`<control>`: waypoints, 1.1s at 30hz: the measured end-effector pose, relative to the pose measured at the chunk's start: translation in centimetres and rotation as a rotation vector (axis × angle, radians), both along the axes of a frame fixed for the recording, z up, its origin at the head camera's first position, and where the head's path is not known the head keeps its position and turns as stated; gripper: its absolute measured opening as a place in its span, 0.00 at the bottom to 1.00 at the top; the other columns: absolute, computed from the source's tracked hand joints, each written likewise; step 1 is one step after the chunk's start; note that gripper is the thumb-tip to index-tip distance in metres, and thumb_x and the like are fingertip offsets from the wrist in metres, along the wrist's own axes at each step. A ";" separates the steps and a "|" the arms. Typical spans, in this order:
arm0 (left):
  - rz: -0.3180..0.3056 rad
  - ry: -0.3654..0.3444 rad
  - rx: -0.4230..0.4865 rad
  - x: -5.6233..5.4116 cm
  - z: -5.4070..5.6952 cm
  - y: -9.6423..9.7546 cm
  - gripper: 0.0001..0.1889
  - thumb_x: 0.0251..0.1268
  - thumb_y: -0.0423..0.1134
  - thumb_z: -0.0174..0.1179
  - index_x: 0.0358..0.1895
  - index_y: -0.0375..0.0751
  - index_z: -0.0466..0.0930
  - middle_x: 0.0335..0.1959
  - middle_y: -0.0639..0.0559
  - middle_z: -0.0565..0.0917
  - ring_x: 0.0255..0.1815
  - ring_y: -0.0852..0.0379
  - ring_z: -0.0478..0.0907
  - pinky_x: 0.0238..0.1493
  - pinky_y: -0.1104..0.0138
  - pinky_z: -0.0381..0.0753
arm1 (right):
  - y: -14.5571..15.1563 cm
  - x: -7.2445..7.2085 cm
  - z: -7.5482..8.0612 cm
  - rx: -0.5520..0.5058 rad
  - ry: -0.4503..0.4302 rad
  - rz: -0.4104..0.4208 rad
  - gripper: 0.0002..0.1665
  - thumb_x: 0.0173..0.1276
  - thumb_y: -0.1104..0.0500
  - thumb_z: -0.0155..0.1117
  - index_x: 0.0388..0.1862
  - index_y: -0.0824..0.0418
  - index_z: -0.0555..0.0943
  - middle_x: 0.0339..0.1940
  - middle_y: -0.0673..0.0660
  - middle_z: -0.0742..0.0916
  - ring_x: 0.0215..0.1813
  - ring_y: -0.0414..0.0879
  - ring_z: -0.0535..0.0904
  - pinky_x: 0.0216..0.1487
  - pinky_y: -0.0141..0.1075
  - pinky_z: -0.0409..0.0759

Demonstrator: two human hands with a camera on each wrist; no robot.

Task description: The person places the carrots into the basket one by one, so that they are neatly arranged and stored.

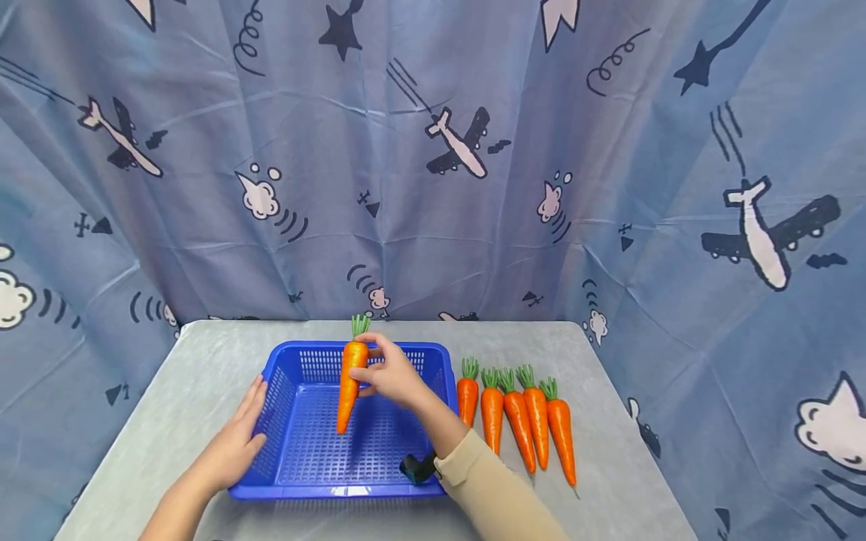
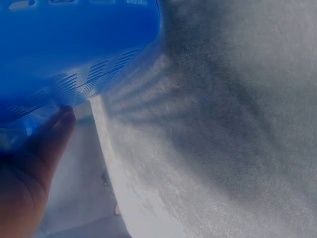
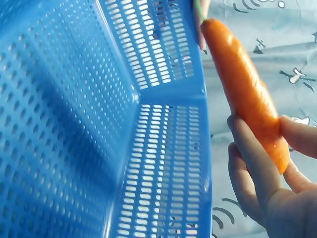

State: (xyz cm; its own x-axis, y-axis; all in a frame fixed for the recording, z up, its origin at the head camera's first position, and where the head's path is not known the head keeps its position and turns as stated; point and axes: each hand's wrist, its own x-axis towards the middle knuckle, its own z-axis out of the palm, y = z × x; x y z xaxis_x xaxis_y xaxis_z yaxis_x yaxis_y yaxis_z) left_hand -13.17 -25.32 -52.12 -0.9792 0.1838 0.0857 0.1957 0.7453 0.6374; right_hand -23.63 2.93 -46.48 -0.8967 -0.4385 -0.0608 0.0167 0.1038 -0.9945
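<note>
My right hand (image 1: 395, 373) pinches an orange carrot (image 1: 349, 387) between thumb and fingers, above the blue plastic basket (image 1: 338, 492). Its short green top points up and its tip hangs downward. In the right wrist view the carrot (image 3: 242, 77) lies between the thumb and fingers, beyond the basket wall (image 3: 166, 168). At the basket's left side is my left hand (image 1: 233, 447), its fingers extended along the outer wall. The left wrist view has the thumb (image 2: 57, 134) against the slotted side. The perforated basket floor shows no other carrot.
Several carrots (image 1: 518, 424) with green tops lie side by side on the grey-white tabletop (image 1: 609, 451), right of the basket. A dark wrist device (image 1: 418, 469) sits near the right cuff. A blue patterned curtain (image 1: 406, 188) hangs behind and beside the table.
</note>
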 end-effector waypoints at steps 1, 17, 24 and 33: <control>-0.002 -0.001 0.004 0.0 0.0 0.0 0.43 0.62 0.24 0.53 0.80 0.29 0.43 0.83 0.34 0.41 0.77 0.22 0.48 0.71 0.31 0.54 | -0.3 0.0 0.0 0.004 -0.005 -0.004 0.31 0.67 0.67 0.68 0.68 0.55 0.73 0.56 0.66 0.77 0.46 0.55 0.86 0.42 0.56 0.88; -0.014 -0.008 -0.012 -0.6 0.3 0.1 0.42 0.64 0.25 0.53 0.81 0.30 0.43 0.83 0.34 0.42 0.78 0.24 0.50 0.71 0.32 0.56 | -5.5 -0.5 -1.4 0.004 -0.023 0.023 0.32 0.62 0.71 0.70 0.63 0.54 0.74 0.49 0.61 0.78 0.41 0.52 0.87 0.40 0.59 0.87; -0.008 -0.025 -0.012 -0.3 0.3 -0.1 0.42 0.65 0.26 0.53 0.80 0.29 0.43 0.83 0.34 0.41 0.77 0.23 0.51 0.70 0.31 0.56 | -7.4 -0.3 -2.3 0.051 -0.027 0.054 0.30 0.61 0.70 0.72 0.59 0.53 0.75 0.46 0.59 0.78 0.37 0.51 0.86 0.39 0.58 0.87; -0.008 -0.028 -0.024 -0.1 0.1 -0.2 0.42 0.66 0.27 0.54 0.80 0.30 0.43 0.83 0.33 0.42 0.76 0.23 0.52 0.70 0.31 0.56 | -8.9 0.1 -3.5 0.079 -0.109 0.098 0.29 0.59 0.71 0.72 0.57 0.53 0.76 0.44 0.59 0.79 0.39 0.55 0.86 0.39 0.60 0.86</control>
